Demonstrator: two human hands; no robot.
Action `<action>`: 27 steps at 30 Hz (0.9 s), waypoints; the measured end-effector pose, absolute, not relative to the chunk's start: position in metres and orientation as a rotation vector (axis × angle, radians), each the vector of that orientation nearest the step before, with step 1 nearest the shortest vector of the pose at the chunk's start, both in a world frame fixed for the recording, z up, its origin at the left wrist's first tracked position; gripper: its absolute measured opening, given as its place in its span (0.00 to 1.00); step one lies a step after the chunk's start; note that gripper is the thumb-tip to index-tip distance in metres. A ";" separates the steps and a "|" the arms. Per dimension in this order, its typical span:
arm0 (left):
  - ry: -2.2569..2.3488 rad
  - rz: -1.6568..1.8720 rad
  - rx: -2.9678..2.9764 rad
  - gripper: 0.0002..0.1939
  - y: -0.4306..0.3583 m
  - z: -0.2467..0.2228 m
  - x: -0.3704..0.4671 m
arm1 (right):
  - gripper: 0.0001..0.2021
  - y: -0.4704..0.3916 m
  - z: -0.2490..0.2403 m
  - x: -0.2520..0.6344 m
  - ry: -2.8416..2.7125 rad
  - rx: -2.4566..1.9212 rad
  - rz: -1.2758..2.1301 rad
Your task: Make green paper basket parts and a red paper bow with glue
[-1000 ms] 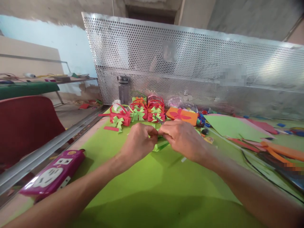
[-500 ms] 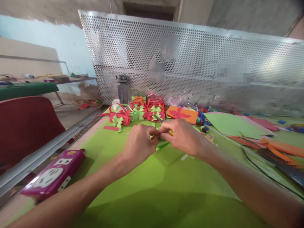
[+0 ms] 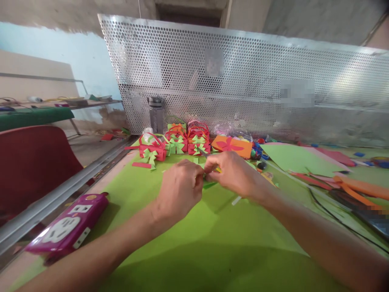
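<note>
My left hand (image 3: 181, 184) is closed, back toward me, above the green sheet, its fingertips meeting those of my right hand. What it pinches is hidden behind the knuckles. My right hand (image 3: 235, 172) is closed round a slim tool with a grey pointed end (image 3: 203, 152) and a yellow part (image 3: 218, 169) under the fingers; its exact kind is unclear. Green paper strips (image 3: 209, 185) lie below the fingertips. Behind the hands stand small red paper bags with green bows, one at left (image 3: 153, 151) and one in the middle (image 3: 199, 147).
An orange box with a red bow (image 3: 232, 147) lies behind my right hand. A purple power strip (image 3: 68, 227) is at left, a grey bottle (image 3: 156, 115) at the back by the perforated metal panel (image 3: 243, 77). Paper scraps (image 3: 352, 188) and a black cable (image 3: 328, 215) lie right.
My left hand has turned, with its back more toward me and its thumb now hidden. The right hand stays nearly in place, still holding the tool.
</note>
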State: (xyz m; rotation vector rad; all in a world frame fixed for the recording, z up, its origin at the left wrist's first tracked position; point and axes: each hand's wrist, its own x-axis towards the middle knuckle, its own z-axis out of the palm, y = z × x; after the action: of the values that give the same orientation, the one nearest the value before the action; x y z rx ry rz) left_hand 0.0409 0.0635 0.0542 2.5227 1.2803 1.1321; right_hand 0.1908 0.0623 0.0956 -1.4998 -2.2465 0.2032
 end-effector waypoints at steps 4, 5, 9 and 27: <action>1.305 1.124 2.620 0.11 0.062 0.053 0.042 | 0.06 0.064 0.097 0.193 -2.239 -1.514 0.313; 1.310 1.120 2.622 0.11 0.062 0.053 0.042 | 0.06 0.064 0.097 0.193 -2.242 -1.507 0.316; 1.308 1.094 2.609 0.12 0.064 0.053 0.042 | 0.04 0.063 0.096 0.192 -2.246 -1.512 0.264; 1.309 1.116 2.565 0.12 0.065 0.051 0.045 | 0.07 0.059 0.079 0.178 -2.410 -1.543 -0.374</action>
State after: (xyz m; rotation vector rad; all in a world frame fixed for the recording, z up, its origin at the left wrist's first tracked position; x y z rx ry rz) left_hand 0.0447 0.0651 0.0508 2.5653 1.3090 1.1157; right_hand 0.1777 0.0587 0.0794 -1.5434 -2.4100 -0.3744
